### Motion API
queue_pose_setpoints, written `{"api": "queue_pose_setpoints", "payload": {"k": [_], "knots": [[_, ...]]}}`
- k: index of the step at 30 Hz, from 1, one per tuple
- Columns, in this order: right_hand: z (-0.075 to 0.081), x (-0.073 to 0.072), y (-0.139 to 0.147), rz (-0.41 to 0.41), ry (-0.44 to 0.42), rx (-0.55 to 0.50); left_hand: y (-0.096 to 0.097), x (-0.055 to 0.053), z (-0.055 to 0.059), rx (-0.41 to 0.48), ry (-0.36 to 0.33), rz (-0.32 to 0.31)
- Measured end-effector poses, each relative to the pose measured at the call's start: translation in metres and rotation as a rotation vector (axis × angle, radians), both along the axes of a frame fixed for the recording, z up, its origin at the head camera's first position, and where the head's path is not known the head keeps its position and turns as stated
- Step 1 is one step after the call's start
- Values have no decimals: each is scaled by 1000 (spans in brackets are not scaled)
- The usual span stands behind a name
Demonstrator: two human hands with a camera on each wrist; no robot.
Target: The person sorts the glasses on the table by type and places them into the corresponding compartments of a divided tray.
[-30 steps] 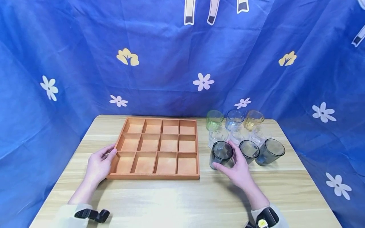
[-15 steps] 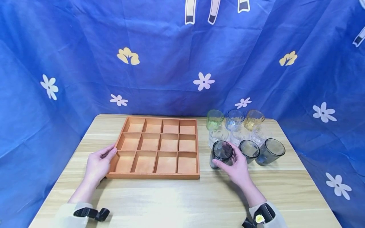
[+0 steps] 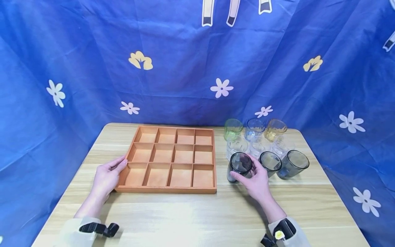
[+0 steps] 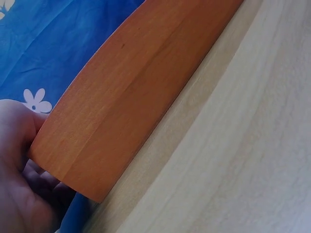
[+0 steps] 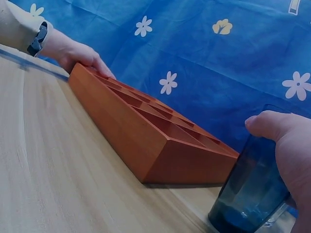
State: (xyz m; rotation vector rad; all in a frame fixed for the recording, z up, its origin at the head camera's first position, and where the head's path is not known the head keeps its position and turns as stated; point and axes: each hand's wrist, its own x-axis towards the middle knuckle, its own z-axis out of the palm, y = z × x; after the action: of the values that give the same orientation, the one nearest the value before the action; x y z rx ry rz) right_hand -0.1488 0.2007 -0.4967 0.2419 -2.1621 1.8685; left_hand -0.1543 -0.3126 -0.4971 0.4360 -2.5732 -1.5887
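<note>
In the head view, my left hand holds the left wall of a divided wooden tray near its front corner. The tray's compartments are bare, and its outer side fills much of the left wrist view. My right hand grips a smoky grey glass, thumb at the front and fingers around the far right side. That glass stands upright just right of the tray. Beside it are a second grey glass and a third grey glass. Part of the held glass is hidden by my hand.
Behind the grey glasses stand a row of clear glasses, then a green glass, a blue glass and a yellow glass. A blue patterned cloth hangs behind the pale wooden table.
My right wrist has shifted slightly left, with its fingers still around the grey glass. The left hand, tray and glasses stay put; the head view has drifted a little.
</note>
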Motion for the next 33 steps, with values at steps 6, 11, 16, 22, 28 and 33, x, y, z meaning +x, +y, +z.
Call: {"api": "queue_pose_setpoints", "payload": {"k": [6, 11, 16, 22, 28, 33], "knots": [[1, 1, -3, -6, 21, 22, 0, -1, 1, 34, -23, 14], [1, 1, -5, -6, 37, 45, 1, -1, 2, 37, -25, 7], [8, 0, -8, -10, 52, 45, 0, -1, 2, 53, -28, 6], [22, -1, -11, 17, 72, 25, -1, -1, 0, 62, -22, 11], [38, -2, -16, 47, 102, 29, -2, 0, -2, 59, 5, 5], [49, -5, -21, 62, 121, 29, -1, 1, -5, 34, 33, 8]]}}
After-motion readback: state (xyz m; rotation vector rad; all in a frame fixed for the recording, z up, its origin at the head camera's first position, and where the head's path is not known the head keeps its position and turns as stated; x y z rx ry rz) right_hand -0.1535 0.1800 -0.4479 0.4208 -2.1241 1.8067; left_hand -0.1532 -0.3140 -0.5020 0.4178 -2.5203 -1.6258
